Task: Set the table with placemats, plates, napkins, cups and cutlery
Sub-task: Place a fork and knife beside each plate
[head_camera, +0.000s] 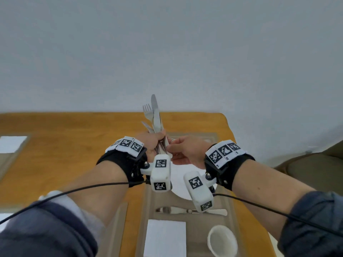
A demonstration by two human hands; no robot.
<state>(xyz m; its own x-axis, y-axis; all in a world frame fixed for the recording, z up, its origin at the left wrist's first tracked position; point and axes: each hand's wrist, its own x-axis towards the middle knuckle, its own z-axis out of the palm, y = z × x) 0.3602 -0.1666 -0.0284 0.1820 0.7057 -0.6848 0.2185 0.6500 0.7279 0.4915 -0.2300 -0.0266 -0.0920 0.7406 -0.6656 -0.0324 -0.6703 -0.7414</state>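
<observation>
My left hand (151, 143) is shut on a bundle of cutlery (155, 117), a fork and knives pointing up and away over the wooden table. My right hand (185, 151) pinches the lower handle ends of that bundle, touching the left hand. Below the hands lies a grey placemat (194, 227) with a white plate (178, 180) mostly hidden by the wrist devices. On the mat a knife (185, 210) lies crosswise, with a white napkin (165, 238) and a white cup (221, 241) nearer to me.
The wooden table (74, 145) runs left, its far edge against a pale wall. Another placemat with a white napkin (11, 144) sits at the left edge. A dark upholstered chair (311, 169) stands at the right. Cables trail from both wrists.
</observation>
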